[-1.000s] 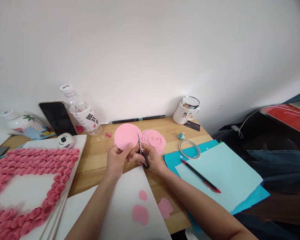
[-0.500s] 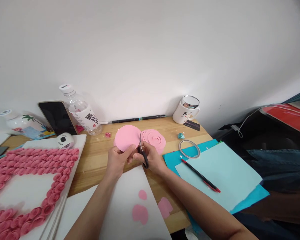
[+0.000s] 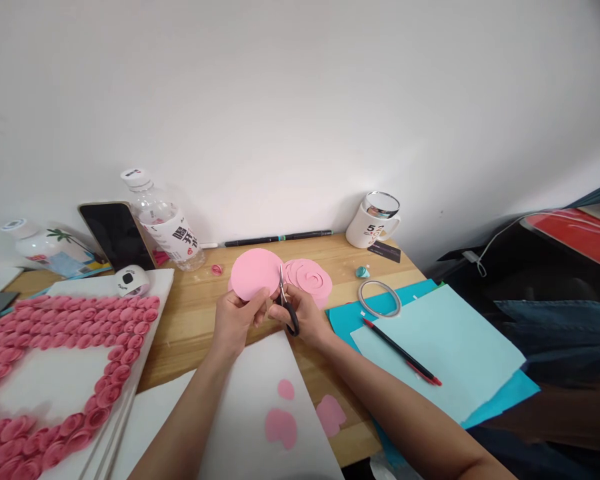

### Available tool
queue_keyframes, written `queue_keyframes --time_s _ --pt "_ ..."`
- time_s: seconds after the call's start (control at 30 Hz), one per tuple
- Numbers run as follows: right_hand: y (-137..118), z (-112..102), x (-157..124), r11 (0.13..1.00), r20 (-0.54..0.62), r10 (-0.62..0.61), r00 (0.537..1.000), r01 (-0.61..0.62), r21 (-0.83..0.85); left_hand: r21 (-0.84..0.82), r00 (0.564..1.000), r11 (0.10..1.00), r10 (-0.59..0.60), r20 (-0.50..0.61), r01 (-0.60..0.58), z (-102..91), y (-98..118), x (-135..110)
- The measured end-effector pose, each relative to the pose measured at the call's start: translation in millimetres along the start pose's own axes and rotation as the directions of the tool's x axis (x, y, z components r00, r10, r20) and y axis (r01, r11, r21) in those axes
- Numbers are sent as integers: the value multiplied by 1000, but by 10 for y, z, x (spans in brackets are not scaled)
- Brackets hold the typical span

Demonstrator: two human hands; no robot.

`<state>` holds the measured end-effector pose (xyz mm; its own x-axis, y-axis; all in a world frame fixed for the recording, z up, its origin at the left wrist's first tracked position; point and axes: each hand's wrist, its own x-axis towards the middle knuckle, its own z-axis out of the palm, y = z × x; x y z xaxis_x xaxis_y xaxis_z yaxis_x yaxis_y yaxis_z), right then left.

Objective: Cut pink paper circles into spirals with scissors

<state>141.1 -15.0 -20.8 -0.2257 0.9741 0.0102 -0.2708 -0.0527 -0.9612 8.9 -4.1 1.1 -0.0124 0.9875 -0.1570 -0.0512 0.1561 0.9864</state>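
My left hand (image 3: 236, 317) pinches the lower edge of a round pink paper disc (image 3: 255, 272), held up above the wooden table. In my right hand (image 3: 304, 317) is a pair of scissors (image 3: 291, 317) with black handles; the blades point away from me and meet the disc's right edge. Whether the blades are parted is hard to see. Just behind my right hand lie pink paper spirals (image 3: 309, 279). A white sheet (image 3: 250, 407) under my forearms carries small pink scraps (image 3: 281, 428).
A white board with pink paper roses (image 3: 105, 397) fills the left. Behind it stand a phone (image 3: 116, 237) and a bottle (image 3: 169, 227). A mug (image 3: 373, 220) is by the wall. To the right are a tape roll (image 3: 379, 298), a pen (image 3: 401, 351) and blue paper (image 3: 460, 353).
Hardly anything differs. The pink disc has shifted very slightly in my left hand, and the scissors stay at its right edge.
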Motion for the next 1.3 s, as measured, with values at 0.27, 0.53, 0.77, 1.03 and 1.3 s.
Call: queue_keyframes --time_s 0.27,0.53,0.77,1.03,1.3 --pt "76 -34 -5 999 -9 35 999 -35 -4 -33 1000 999 -4 9 4 -15 -21 22" --pt "35 5 -10 998 -4 44 999 -44 41 -155 1000 988 -15 -19 12 0 18 20" --pt "95 26 -29 998 6 64 998 -64 -24 -155 997 986 -67 -26 62 17 2 17" --pt "58 20 -5 999 7 -33 999 33 28 -87 998 994 -65 -10 64 -13 -28 22" --pt "81 9 4 1000 5 -19 1000 19 23 -71 998 996 -54 -15 53 -6 -12 12"
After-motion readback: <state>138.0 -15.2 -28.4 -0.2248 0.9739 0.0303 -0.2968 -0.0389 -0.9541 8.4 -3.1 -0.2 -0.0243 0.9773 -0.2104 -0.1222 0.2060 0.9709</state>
